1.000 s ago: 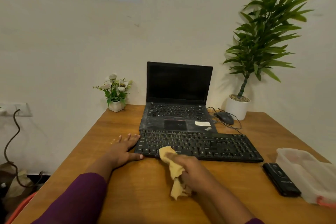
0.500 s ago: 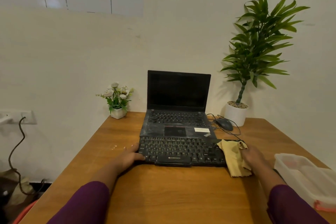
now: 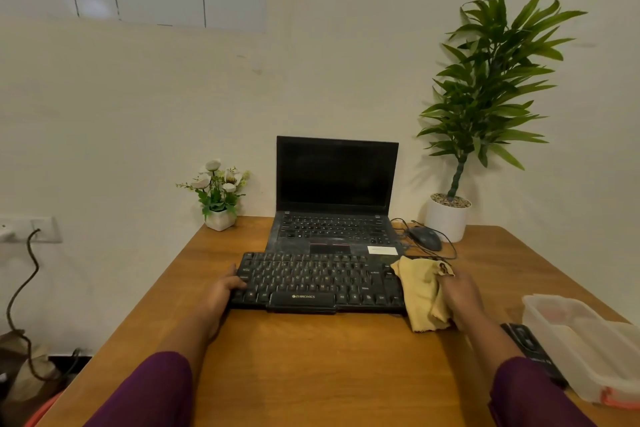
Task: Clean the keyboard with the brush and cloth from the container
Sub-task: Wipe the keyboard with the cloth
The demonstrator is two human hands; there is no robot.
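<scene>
STEP: cloth wipe, judged at right end of keyboard (image 3: 318, 282), mid-table | LEFT: left hand (image 3: 225, 288) grips keyboard's left end, steadying | RIGHT: right hand (image 3: 462, 298) holds bunched cloth (image 3: 424, 295) against keys | NEXT: likely light, even strokes across rows; keep keyboard braced.

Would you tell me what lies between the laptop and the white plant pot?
In the head view, a dark mouse lies between the laptop and the white pot.
</scene>
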